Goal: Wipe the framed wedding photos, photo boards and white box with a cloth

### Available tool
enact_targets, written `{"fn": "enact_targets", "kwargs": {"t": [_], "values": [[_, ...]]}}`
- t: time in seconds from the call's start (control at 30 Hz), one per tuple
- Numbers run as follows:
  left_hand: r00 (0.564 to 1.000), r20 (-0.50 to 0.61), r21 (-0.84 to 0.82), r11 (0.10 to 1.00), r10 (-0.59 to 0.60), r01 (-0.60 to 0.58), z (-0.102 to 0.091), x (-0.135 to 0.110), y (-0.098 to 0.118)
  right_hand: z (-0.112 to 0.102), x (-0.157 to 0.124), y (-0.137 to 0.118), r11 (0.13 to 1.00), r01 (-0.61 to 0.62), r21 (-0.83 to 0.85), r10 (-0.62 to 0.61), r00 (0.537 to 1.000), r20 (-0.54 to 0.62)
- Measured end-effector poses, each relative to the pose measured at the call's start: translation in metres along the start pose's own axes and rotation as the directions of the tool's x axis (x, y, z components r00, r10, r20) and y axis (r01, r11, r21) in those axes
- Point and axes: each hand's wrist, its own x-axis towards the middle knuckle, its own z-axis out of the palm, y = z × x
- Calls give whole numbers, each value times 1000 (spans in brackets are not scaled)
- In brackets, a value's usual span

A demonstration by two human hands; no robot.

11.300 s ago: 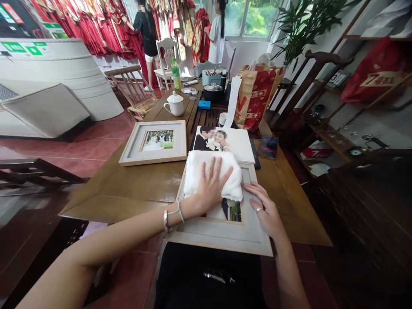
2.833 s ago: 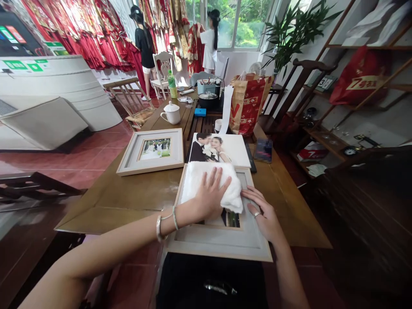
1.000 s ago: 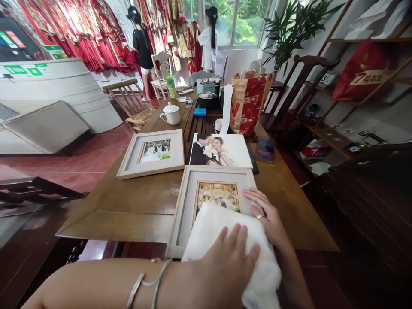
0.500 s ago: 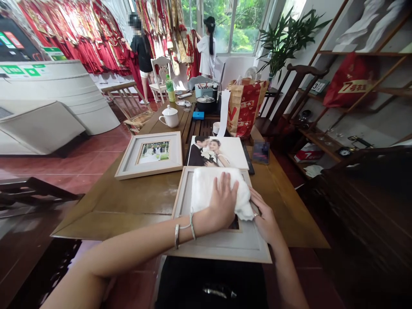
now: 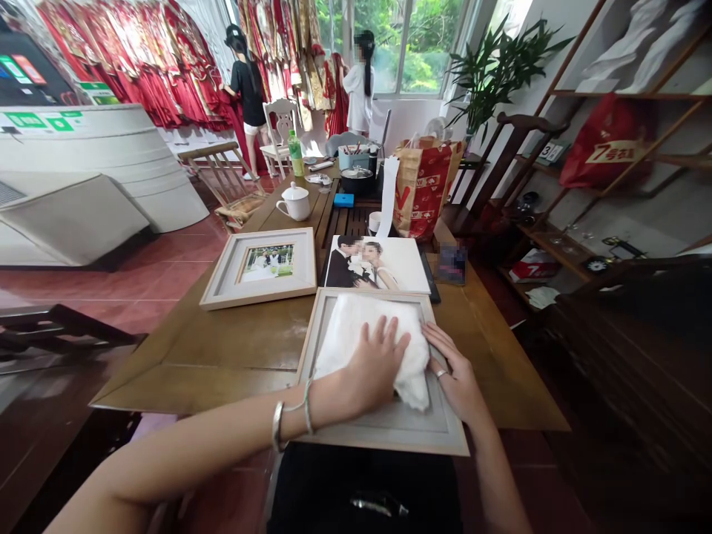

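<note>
My left hand [image 5: 375, 363] lies flat with fingers a little apart, pressing a white cloth [image 5: 348, 326] onto a picture frame [image 5: 383, 439]. The frame rests at the table's near edge, with a light wood rim and pale mat. Its picture is hidden under the cloth and hand. Along the frame's right side rests my right hand [image 5: 453, 374], a ring on one finger. Its fingers stretch over the rim and touch the cloth's edge. Just beyond is a wedding photo print [image 5: 400, 259]. To the left of that lies a second picture frame [image 5: 219, 285] holding a small photo.
On the wooden table [image 5: 239, 334] stand a lidded white mug [image 5: 294, 202], a green-capped bottle [image 5: 296, 156], a small blue box [image 5: 343, 200] and a red-and-brown paper bag [image 5: 426, 189]. Two people [image 5: 248, 93] stand by red garments [image 5: 189, 67] at the back.
My left hand and the cloth have slid left and toward me across the frame. My right hand stays at the frame's right side, and the frame has not visibly moved.
</note>
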Motion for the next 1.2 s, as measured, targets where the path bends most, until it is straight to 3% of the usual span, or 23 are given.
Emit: {"fn": "enact_targets", "kwargs": {"t": [0.17,0.23,0.33,0.43,0.6,0.77,0.9,1.03,1.1,1.2], "values": [[971,112,-109,974,211,-199,-10,-59,34,-1,1,-6,999,4,-33,-4,1000,26],[963,153,-159,967,222,-198,-12,-70,43,-1,1,-7,999,0,-39,1,1000,30],[988,112,-106,990,106,-94,-5,-66,47,-1,2,-7,999,2,-36,-1,1000,31],[997,6,-1,997,-75,75,8,-44,38,-1,2,-7,1000,3,-27,-2,1000,28],[930,-61,26,931,-362,364,15,-2,1,-1,1,-7,1000,-25,-15,25,999,33],[910,0,137,902,-414,410,8,-2,-20,-2,0,-6,999,-32,-15,33,998,45],[942,48,195,928,-332,317,21,-39,-4,-2,0,-6,999,-36,-22,37,998,49],[976,10,102,971,-219,217,30,-75,13,-1,0,-7,999,-23,-26,24,999,39],[967,42,55,967,-250,247,25,-77,8,-1,1,-9,999,-28,-27,29,999,31],[940,46,14,941,-338,338,13,-62,-15,-1,1,-10,999,-37,-28,38,999,28]]}}
